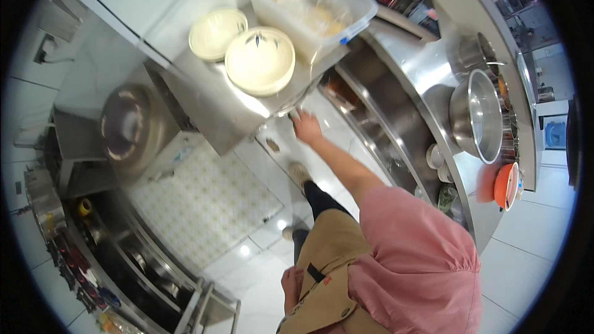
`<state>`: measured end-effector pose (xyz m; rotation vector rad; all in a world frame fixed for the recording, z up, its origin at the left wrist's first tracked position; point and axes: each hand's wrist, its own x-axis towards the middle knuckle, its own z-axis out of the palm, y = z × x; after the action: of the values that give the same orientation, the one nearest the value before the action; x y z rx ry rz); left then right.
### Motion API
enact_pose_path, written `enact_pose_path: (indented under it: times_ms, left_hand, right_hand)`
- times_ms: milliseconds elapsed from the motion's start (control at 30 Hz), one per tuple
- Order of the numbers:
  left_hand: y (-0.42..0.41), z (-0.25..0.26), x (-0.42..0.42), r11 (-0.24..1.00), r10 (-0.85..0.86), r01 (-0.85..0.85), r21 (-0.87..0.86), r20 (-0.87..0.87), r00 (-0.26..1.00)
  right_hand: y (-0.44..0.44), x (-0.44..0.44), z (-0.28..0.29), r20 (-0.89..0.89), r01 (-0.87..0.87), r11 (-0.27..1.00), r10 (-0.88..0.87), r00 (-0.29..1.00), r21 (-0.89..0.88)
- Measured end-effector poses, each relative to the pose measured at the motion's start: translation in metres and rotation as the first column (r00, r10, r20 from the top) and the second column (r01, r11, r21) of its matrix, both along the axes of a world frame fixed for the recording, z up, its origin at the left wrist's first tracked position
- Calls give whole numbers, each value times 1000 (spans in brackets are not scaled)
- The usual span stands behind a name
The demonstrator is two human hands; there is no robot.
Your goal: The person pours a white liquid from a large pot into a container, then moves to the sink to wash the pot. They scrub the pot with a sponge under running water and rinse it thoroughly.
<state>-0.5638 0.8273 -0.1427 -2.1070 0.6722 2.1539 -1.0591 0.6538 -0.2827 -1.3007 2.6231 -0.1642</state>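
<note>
My right hand (306, 127) is stretched out to the near edge of a stainless steel counter (204, 106). Its fingers are blurred against that edge, beside a small dark spot; whether they grip anything is unclear. On the counter stand two cream-coloured bowls, one (260, 62) with a blue leaf pattern and another (217, 35) behind it, partly covered. Beside them is a translucent plastic bin (311, 14) holding bagged contents. Low against my tan apron (334, 236) hangs my left hand (290, 283), fingers curled and partly hidden, with nothing visible in it.
To the right, a curved-looking steel worktop (434, 62) carries a large steel bowl (478, 116) and an orange strainer basket (506, 186). Small white dishes (435, 157) sit on its shelf. A round metal vessel (127, 125) is at left, above a patterned mat (209, 199) on the tiled floor.
</note>
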Motion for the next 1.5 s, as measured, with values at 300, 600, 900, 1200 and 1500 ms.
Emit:
enact_pose_path:
  times_ms: [300,600,900,1200,1500]
  left_hand:
    - [-32,2,49,950,-196,155,-273,-131,972]
    - [-41,18,139,899,-165,88,-429,-147,975]
    - [-1,-39,161,624,-410,491,-608,280,868]
    - [-2,-35,-54,690,-458,458,-561,152,876]
    - [-41,0,-273,776,-416,314,-546,-70,907]
  right_hand:
    - [280,186,18,623,-297,785,-141,769,544]
    - [386,249,59,545,233,896,-419,727,377]
    - [341,53,163,288,291,951,-251,924,-107]
    - [249,-301,269,-20,399,746,-483,876,-533]
    - [171,-427,382,314,426,585,-288,905,-690]
